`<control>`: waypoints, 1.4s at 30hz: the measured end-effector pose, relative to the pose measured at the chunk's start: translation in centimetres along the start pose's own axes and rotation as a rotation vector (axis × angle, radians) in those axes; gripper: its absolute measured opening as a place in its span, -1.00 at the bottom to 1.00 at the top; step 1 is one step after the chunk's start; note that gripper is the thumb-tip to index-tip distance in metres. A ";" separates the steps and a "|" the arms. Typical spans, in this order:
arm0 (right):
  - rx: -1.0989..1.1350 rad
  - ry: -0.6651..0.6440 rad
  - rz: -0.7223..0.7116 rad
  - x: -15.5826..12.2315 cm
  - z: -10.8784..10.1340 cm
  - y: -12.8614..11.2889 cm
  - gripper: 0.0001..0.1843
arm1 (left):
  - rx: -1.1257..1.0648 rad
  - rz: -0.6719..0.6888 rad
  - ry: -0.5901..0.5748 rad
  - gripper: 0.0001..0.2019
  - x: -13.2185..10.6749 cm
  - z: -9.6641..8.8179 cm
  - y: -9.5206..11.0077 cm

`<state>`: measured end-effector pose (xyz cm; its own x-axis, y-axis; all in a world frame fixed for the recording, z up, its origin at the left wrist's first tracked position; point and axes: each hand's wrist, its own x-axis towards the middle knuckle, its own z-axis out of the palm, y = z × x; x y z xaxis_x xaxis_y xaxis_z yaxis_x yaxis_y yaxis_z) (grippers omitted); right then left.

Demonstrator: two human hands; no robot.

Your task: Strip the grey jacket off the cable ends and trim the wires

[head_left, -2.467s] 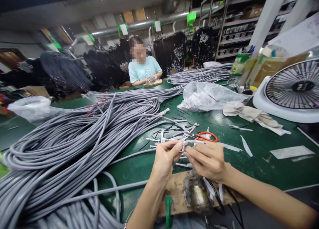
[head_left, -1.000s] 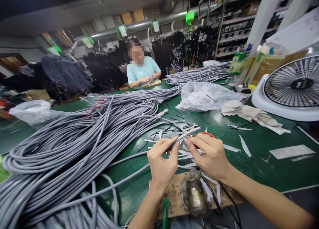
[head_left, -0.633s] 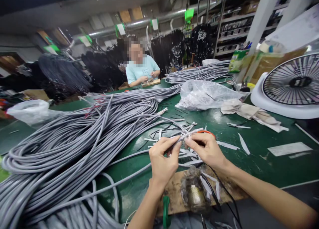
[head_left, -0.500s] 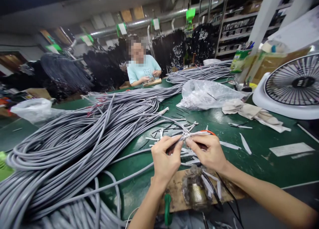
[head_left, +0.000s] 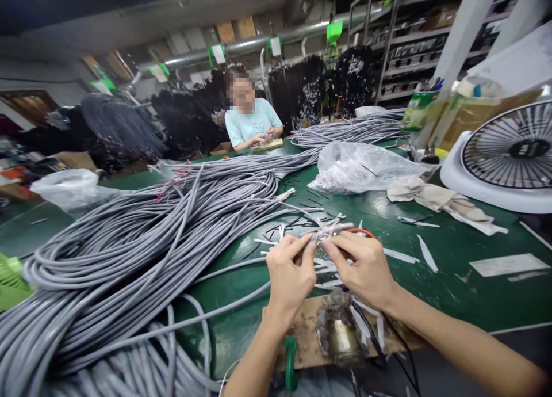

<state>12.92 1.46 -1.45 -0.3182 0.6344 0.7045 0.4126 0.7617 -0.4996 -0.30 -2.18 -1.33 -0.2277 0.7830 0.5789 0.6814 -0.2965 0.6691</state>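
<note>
My left hand [head_left: 292, 273] pinches a grey cable [head_left: 241, 301] close to its end, thumb and forefinger pressed together. From the fingertips a frayed, whitish cable end [head_left: 331, 230] points to the right. My right hand [head_left: 361, 266] closes thumb and forefinger on those strands, almost touching the left fingertips. Exactly which strands it grips is too small to tell. Behind the hands lie black and white scraps and an orange curved piece [head_left: 361, 232], partly hidden. Below them, a wooden board [head_left: 305, 345] carries a dark, worn metal block [head_left: 340, 333].
A large pile of grey cables [head_left: 142, 253] fills the left side. Farther back are a clear plastic bag [head_left: 357, 165], a crumpled cloth [head_left: 444, 202] and a white fan [head_left: 474, 187]. A green clamp [head_left: 291, 362] sits on the board's front edge. Across the table sits a co-worker [head_left: 252, 121].
The camera view has shifted slightly. Both hands stay together at the cable end, and the whitish strands over my right fingers now lie at a different angle.
</note>
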 end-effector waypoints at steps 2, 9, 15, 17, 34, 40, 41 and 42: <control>-0.038 0.020 -0.027 0.0 0.0 0.1 -0.78 | -0.088 -0.122 -0.015 -0.79 0.2 -0.2 -0.1; -0.061 0.023 -0.034 0.1 0.0 0.2 -0.76 | -0.279 -0.269 -0.043 -0.78 0.3 -0.5 0.2; -0.033 0.012 -0.052 0.0 0.2 0.2 -0.78 | -0.275 -0.229 -0.050 -0.82 0.0 -0.5 0.3; -0.024 0.006 -0.038 0.1 0.2 0.1 -0.77 | -0.269 -0.209 -0.053 -0.82 -0.1 -0.4 0.2; -0.134 0.149 -0.180 -1.0 0.7 -0.5 -0.82 | 0.067 0.105 -0.029 -0.81 -0.4 0.1 0.7; -0.080 0.075 -0.136 -0.8 1.0 -0.2 -0.81 | -0.065 0.006 -0.036 -0.81 -0.4 0.2 0.1; -0.074 0.068 -0.115 -0.6 1.0 -0.1 -0.80 | -0.101 -0.041 -0.041 -0.80 -0.4 0.2 0.1; -0.078 0.070 -0.099 -0.5 0.9 -0.1 -0.80 | -0.132 -0.088 -0.047 -0.79 -0.3 0.1 0.1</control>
<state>12.33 1.20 -2.22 -0.3018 0.5438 0.7831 0.4476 0.8061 -0.3872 -0.07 -2.35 -1.50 -0.2480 0.8327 0.4951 0.5626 -0.2923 0.7733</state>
